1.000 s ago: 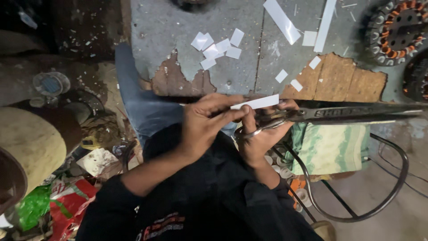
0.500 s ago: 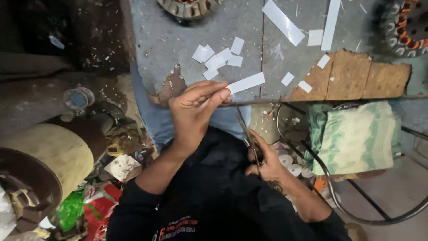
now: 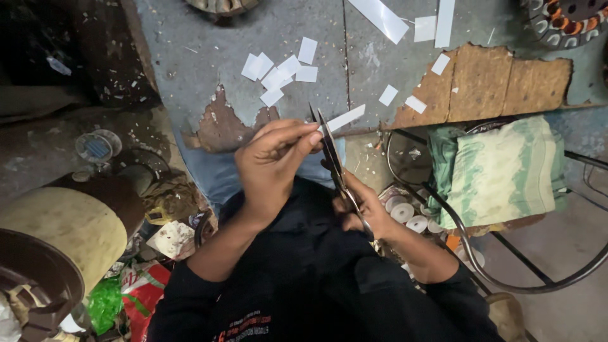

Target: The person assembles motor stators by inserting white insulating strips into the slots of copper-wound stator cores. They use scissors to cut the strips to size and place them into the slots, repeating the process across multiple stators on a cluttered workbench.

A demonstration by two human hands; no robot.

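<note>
At frame centre, a white strip [image 3: 345, 118] is pinched by the left hand [image 3: 272, 161] while scissors [image 3: 332, 155] are gripped by the right hand [image 3: 361, 212]. Fingertips could be nicked, being close to the blades.

— How's the light?
— Dim and uneven. The grey table [image 3: 253, 38] up top is lit best; the left side and bottom corners sink into shadow.
— Sharpness?
— Fairly crisp at centre; the white paper pieces [image 3: 278, 73] nearly glare. The edges bow slightly, and the dark clothing loses detail.
</note>
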